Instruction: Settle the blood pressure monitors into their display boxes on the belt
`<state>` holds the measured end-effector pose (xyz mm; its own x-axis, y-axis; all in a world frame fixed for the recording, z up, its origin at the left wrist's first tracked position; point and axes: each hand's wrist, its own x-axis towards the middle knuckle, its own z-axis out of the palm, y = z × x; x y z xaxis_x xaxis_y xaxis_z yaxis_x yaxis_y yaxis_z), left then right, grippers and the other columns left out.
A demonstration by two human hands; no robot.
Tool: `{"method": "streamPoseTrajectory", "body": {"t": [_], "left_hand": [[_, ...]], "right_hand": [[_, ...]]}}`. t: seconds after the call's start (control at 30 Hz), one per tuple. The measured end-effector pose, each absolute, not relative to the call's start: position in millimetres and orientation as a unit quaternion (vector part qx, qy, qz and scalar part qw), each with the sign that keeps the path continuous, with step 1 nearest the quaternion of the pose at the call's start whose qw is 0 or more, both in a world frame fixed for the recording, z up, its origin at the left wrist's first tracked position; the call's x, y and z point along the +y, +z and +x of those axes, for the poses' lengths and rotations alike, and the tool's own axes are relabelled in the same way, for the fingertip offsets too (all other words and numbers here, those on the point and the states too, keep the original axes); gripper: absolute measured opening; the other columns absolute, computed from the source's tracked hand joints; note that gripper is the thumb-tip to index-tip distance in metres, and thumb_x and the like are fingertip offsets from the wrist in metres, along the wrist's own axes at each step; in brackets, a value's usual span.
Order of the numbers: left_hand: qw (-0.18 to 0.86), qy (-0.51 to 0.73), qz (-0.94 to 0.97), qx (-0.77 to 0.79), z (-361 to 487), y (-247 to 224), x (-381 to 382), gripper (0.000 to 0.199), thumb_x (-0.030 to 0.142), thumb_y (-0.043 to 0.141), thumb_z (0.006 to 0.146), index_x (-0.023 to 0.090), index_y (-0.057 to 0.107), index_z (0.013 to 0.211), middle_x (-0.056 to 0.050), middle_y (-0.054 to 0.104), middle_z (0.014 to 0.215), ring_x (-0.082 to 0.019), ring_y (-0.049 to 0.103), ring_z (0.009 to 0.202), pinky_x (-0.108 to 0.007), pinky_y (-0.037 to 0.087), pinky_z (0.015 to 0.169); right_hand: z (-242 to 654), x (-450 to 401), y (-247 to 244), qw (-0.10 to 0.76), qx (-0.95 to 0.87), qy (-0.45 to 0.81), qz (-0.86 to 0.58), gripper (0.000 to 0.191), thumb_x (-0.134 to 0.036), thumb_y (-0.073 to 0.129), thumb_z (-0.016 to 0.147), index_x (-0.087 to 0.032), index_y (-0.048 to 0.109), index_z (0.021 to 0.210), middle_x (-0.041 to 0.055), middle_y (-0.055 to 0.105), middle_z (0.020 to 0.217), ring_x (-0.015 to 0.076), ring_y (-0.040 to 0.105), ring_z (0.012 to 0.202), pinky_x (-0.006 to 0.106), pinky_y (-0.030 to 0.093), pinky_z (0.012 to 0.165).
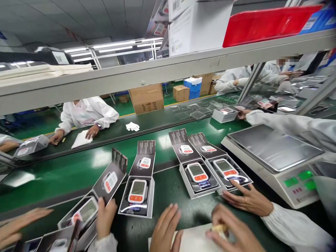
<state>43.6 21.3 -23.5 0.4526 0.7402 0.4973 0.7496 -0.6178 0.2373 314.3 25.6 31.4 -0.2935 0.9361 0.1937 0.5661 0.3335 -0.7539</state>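
At the bottom centre, my left hand (166,229) has its fingers stretched out along the left side of a white sheet or stack of paper (195,238). My right hand (233,227) is curled over the right part of this paper, closed on a small yellowish thing (221,229) too blurred to name. Just beyond my hands lie open boxes with blood pressure monitors in them: one box (136,196) to the left, a second box (198,175) ahead, and a third box (228,171) to the right.
From the right, a co-worker's hand (249,199) touches the third box. At left, another person's hand (105,215) holds an open monitor box (86,213). A weighing scale (275,147) stands at right. Beyond the green conveyor (99,157), a person (88,113) handles white paper. A shelf beam (147,71) crosses above.
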Motion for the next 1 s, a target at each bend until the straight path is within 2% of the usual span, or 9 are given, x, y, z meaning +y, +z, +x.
{"method": "streamPoseTrajectory", "body": {"t": [0.1, 0.2, 0.3, 0.4, 0.63, 0.7, 0.83, 0.93, 1.0], "left_hand": [[-0.02, -0.271, -0.852, -0.448, 86.2, 12.4, 58.7, 0.072, 0.047, 0.057, 0.1, 0.02, 0.029, 0.16, -0.008, 0.051, 0.158, -0.026, 0.047, 0.148, -0.046, 0.055, 0.113], [-0.023, -0.265, -0.854, -0.447, 106.3, 23.0, 86.9, 0.092, 0.06, 0.067, 0.089, 0.019, 0.026, 0.16, -0.01, 0.049, 0.159, -0.03, 0.044, 0.15, -0.056, 0.05, 0.117], [-0.004, -0.276, -0.844, -0.459, 97.7, 19.1, 96.6, 0.082, 0.06, 0.068, 0.089, 0.021, 0.038, 0.154, -0.012, 0.054, 0.155, -0.032, 0.049, 0.146, -0.059, 0.052, 0.115], [0.019, -0.283, -0.835, -0.472, 75.5, 17.4, 92.0, 0.075, 0.061, 0.068, 0.088, 0.021, 0.046, 0.147, -0.013, 0.059, 0.15, -0.033, 0.056, 0.14, -0.061, 0.054, 0.111], [0.015, -0.296, -0.825, -0.481, 51.4, 20.5, 70.5, 0.091, 0.071, 0.07, 0.08, 0.02, 0.043, 0.15, -0.014, 0.063, 0.145, -0.034, 0.059, 0.137, -0.058, 0.056, 0.109], [0.005, -0.309, -0.819, -0.484, 49.9, 15.8, 69.2, 0.083, 0.068, 0.068, 0.085, 0.02, 0.045, 0.148, -0.013, 0.065, 0.143, -0.032, 0.06, 0.135, -0.058, 0.058, 0.108], [0.007, -0.339, -0.803, -0.491, 48.5, 5.5, 71.6, 0.041, 0.038, 0.055, 0.102, 0.023, 0.052, 0.141, -0.007, 0.069, 0.139, -0.027, 0.063, 0.133, -0.057, 0.059, 0.107], [0.009, -0.347, -0.802, -0.486, 49.1, 2.3, 72.7, 0.036, 0.029, 0.054, 0.103, 0.022, 0.053, 0.139, -0.007, 0.069, 0.139, -0.025, 0.062, 0.133, -0.055, 0.059, 0.108], [0.017, -0.348, -0.805, -0.48, 49.7, 1.9, 72.5, 0.036, 0.026, 0.054, 0.103, 0.021, 0.053, 0.139, -0.007, 0.068, 0.14, -0.025, 0.062, 0.134, -0.055, 0.058, 0.109]], "right_hand": [[347.9, 58.4, 50.1, 0.35, -0.748, 0.16, -0.541, 0.023, -0.047, 0.066, 0.097, -0.027, 0.058, 0.091, -0.0006, 0.065, 0.084, 0.02, 0.066, 0.08, 0.03, 0.05, 0.074], [356.8, 83.2, 54.7, 0.322, -0.773, 0.13, -0.531, 0.024, -0.048, 0.061, 0.1, -0.027, 0.056, 0.09, -0.0002, 0.064, 0.084, 0.0197, 0.064, 0.077, 0.031, 0.049, 0.072], [346.3, 95.9, 56.7, 0.291, -0.789, 0.166, -0.514, 0.025, -0.045, 0.055, 0.104, -0.026, 0.051, 0.088, -0.0011, 0.06, 0.084, 0.0174, 0.061, 0.073, 0.029, 0.047, 0.068], [326.3, 100.0, 58.3, 0.271, -0.811, 0.187, -0.484, 0.023, -0.041, 0.058, 0.103, -0.026, 0.049, 0.089, -0.0017, 0.059, 0.086, 0.0173, 0.06, 0.075, 0.029, 0.046, 0.068], [274.7, 97.8, 50.9, 0.23, -0.841, 0.214, -0.441, 0.02, -0.032, 0.067, 0.099, -0.026, 0.048, 0.097, -0.0011, 0.062, 0.097, 0.0195, 0.062, 0.086, 0.03, 0.047, 0.075], [264.7, 100.9, 46.7, 0.229, -0.851, 0.199, -0.428, 0.019, -0.032, 0.066, 0.1, -0.025, 0.048, 0.095, -0.0011, 0.062, 0.095, 0.019, 0.062, 0.083, 0.03, 0.046, 0.072], [257.9, 104.6, 42.9, 0.275, -0.847, 0.111, -0.441, 0.019, -0.037, 0.057, 0.104, -0.024, 0.051, 0.092, 0.0002, 0.063, 0.088, 0.0197, 0.061, 0.074, 0.032, 0.046, 0.07], [258.7, 92.2, 44.0, 0.311, -0.828, 0.072, -0.461, 0.022, -0.04, 0.052, 0.106, -0.023, 0.057, 0.094, 0.0034, 0.066, 0.089, 0.0203, 0.065, 0.077, 0.032, 0.049, 0.07], [256.2, 77.9, 42.0, 0.305, -0.841, 0.078, -0.44, 0.02, -0.04, 0.051, 0.107, -0.024, 0.064, 0.105, 0.005, 0.069, 0.094, 0.0207, 0.068, 0.082, 0.032, 0.053, 0.073]]}}
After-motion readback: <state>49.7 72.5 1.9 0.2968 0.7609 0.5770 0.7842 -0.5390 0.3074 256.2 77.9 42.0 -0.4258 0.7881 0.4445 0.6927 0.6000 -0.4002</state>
